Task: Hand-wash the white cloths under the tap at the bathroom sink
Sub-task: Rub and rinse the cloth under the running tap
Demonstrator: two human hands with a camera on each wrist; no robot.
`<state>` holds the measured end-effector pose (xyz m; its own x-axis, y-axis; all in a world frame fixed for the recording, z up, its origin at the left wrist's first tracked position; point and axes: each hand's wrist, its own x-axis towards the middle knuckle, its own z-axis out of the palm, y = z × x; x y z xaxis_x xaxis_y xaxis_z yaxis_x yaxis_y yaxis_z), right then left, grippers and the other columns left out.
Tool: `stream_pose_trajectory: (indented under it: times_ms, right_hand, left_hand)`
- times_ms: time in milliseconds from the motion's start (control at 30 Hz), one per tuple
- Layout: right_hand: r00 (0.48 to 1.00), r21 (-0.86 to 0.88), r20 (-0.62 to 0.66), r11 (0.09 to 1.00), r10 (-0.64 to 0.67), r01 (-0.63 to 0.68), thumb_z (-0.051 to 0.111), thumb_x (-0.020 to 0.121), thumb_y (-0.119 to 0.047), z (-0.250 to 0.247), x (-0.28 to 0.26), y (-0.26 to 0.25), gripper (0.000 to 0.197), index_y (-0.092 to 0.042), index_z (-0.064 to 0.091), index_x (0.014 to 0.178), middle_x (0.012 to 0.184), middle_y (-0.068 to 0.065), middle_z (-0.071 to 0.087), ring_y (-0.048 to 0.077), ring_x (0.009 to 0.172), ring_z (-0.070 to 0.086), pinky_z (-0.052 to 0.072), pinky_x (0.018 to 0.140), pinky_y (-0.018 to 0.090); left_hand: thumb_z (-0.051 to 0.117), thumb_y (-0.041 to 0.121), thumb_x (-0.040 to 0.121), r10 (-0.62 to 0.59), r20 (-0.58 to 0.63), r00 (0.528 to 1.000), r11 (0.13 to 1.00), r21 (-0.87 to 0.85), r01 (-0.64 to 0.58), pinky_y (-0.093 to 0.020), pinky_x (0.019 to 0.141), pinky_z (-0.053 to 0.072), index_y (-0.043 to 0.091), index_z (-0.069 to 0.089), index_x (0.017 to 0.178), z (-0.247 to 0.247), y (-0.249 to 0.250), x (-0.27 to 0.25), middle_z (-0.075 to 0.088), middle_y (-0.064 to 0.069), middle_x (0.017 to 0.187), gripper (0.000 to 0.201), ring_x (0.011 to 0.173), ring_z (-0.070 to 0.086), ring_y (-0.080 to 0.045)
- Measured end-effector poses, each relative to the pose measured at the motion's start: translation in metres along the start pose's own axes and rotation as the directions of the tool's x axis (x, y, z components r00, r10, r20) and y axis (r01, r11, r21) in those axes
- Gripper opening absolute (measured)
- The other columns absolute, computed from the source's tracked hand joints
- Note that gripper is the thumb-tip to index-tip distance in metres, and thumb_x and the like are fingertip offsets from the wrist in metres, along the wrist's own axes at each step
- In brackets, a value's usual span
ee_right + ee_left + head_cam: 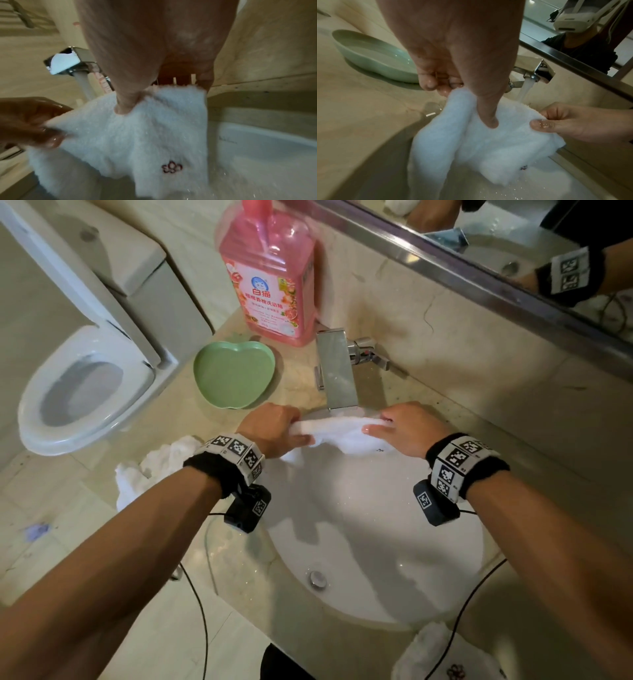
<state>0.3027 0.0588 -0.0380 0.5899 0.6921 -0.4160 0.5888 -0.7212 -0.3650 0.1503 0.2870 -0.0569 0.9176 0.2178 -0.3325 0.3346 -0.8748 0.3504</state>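
A white terry cloth with a small red embroidered flower hangs stretched between both hands at the back of the white sink. My left hand pinches its left end between thumb and curled fingers. My right hand pinches the right edge, thumb on top. The chrome tap runs a stream of water onto the cloth's top edge. A second white cloth lies crumpled on the counter left of the sink. A third sits at the sink's near rim.
A green apple-shaped dish holding a little water sits left of the tap. A pink detergent bottle stands behind it. A toilet is at the left, a mirror along the back wall. Black cables trail over the counter.
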Motion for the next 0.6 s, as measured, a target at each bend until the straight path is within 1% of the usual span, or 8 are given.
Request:
stream_pose_trajectory:
  times_ms: [133, 200, 267, 300, 367, 433, 500, 600]
  right_hand:
    - [0.988, 0.212, -0.092, 0.971, 0.128, -0.106, 0.055, 0.095, -0.056, 0.006, -0.005, 0.004, 0.054, -0.013, 0.04, 0.065, 0.065, 0.004, 0.047, 0.02, 0.061, 0.045, 0.03, 0.057, 0.033]
    - [0.979, 0.269, -0.102, 0.952, 0.177, -0.144, 0.054, 0.096, -0.057, 0.009, -0.005, 0.003, 0.05, -0.015, 0.045, 0.07, 0.068, 0.0, 0.05, 0.015, 0.063, 0.048, 0.03, 0.055, 0.029]
    - [0.973, 0.329, -0.089, 0.928, 0.214, -0.175, 0.054, 0.096, -0.053, 0.012, -0.005, 0.004, 0.042, -0.014, 0.051, 0.082, 0.074, -0.004, 0.052, 0.009, 0.067, 0.049, 0.03, 0.054, 0.024]
    - [0.972, 0.355, -0.079, 0.917, 0.223, -0.181, 0.055, 0.097, -0.049, 0.014, -0.005, 0.004, 0.036, -0.014, 0.052, 0.088, 0.077, -0.004, 0.054, 0.009, 0.069, 0.05, 0.03, 0.054, 0.023]
    - [0.973, 0.414, -0.072, 0.894, 0.221, -0.173, 0.058, 0.097, -0.036, 0.019, -0.005, 0.001, 0.022, -0.014, 0.055, 0.096, 0.088, 0.002, 0.061, 0.018, 0.077, 0.056, 0.034, 0.056, 0.022]
    - [0.976, 0.461, -0.092, 0.877, 0.197, -0.134, 0.059, 0.096, -0.022, 0.025, -0.006, -0.005, 0.017, -0.009, 0.062, 0.105, 0.101, 0.011, 0.067, 0.026, 0.089, 0.06, 0.041, 0.066, 0.024]
    - [0.977, 0.466, -0.132, 0.88, 0.167, -0.087, 0.058, 0.095, -0.016, 0.03, -0.008, -0.012, 0.023, -0.007, 0.065, 0.115, 0.105, 0.008, 0.068, 0.022, 0.092, 0.059, 0.043, 0.078, 0.025]
    - [0.973, 0.481, -0.196, 0.876, 0.124, -0.015, 0.057, 0.097, -0.015, 0.037, -0.011, -0.025, 0.029, -0.008, 0.065, 0.124, 0.112, 0.005, 0.068, 0.014, 0.096, 0.057, 0.041, 0.084, 0.022]
  left_hand:
    - [0.062, 0.042, 0.091, 0.005, 0.111, 0.994, 0.999, 0.04, -0.009, -0.039, 0.082, 0.046, 0.016, 0.058, 0.112, -0.001, -0.006, -0.002, 0.064, -0.009, 0.107, 0.034, 0.095, 0.058, -0.029]
    - [0.056, 0.043, 0.095, 0.028, 0.08, 0.996, 0.998, 0.046, -0.032, -0.041, 0.085, 0.046, 0.013, 0.058, 0.115, 0.004, -0.004, -0.003, 0.064, -0.011, 0.111, 0.036, 0.099, 0.057, -0.031]
    - [0.053, 0.043, 0.097, 0.033, 0.042, 0.999, 0.999, 0.021, -0.034, -0.038, 0.081, 0.044, 0.011, 0.058, 0.117, 0.008, 0.001, -0.005, 0.065, -0.013, 0.109, 0.038, 0.099, 0.058, -0.033]
    - [0.053, 0.043, 0.097, 0.014, 0.038, 0.999, 1.0, -0.016, -0.014, -0.036, 0.077, 0.042, 0.011, 0.058, 0.118, 0.009, 0.005, -0.005, 0.066, -0.012, 0.105, 0.039, 0.097, 0.059, -0.033]
    - [0.054, 0.045, 0.096, -0.041, 0.033, 0.999, 0.99, -0.135, 0.045, -0.032, 0.074, 0.039, 0.011, 0.058, 0.115, 0.011, 0.016, -0.005, 0.062, -0.006, 0.097, 0.039, 0.09, 0.057, -0.028]
    - [0.053, 0.046, 0.096, -0.118, 0.028, 0.993, 0.96, -0.254, 0.121, -0.03, 0.075, 0.036, 0.013, 0.057, 0.112, 0.012, 0.029, -0.001, 0.057, 0.0, 0.096, 0.036, 0.087, 0.052, -0.021]
    - [0.051, 0.044, 0.098, -0.197, 0.052, 0.979, 0.913, -0.353, 0.202, -0.03, 0.074, 0.035, 0.015, 0.051, 0.104, 0.012, 0.04, 0.005, 0.055, -0.001, 0.095, 0.029, 0.087, 0.052, -0.022]
    - [0.051, 0.031, 0.1, -0.27, 0.106, 0.957, 0.765, -0.581, 0.28, -0.044, 0.077, 0.053, 0.01, 0.045, 0.098, 0.011, 0.054, 0.014, 0.058, -0.01, 0.095, 0.022, 0.087, 0.062, -0.031]
